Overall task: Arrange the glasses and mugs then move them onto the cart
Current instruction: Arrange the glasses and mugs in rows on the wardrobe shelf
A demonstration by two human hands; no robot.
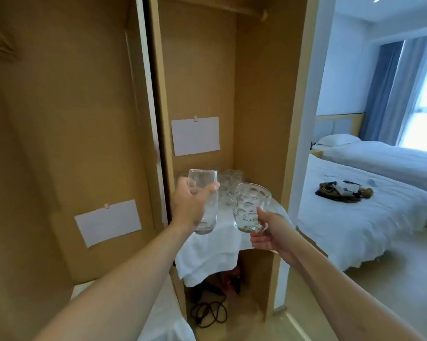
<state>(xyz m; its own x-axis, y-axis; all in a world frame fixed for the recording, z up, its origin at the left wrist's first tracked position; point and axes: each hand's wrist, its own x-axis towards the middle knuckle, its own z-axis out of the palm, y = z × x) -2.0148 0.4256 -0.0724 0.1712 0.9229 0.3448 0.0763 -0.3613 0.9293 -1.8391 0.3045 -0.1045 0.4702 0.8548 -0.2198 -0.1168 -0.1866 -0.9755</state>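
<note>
Left hand [190,205] grips tall smooth glass [203,200]; right hand [269,232] pinches dimpled tumbler [250,207] low; both upright, side by side, above cloth-covered shelf [212,247]; remaining glasses [229,183] straight behind.

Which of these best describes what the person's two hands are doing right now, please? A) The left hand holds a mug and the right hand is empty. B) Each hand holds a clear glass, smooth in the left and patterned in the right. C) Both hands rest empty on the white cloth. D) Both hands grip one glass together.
B: the left hand grips the smooth tall glass, while the right hand holds the patterned glass near its base.
</note>
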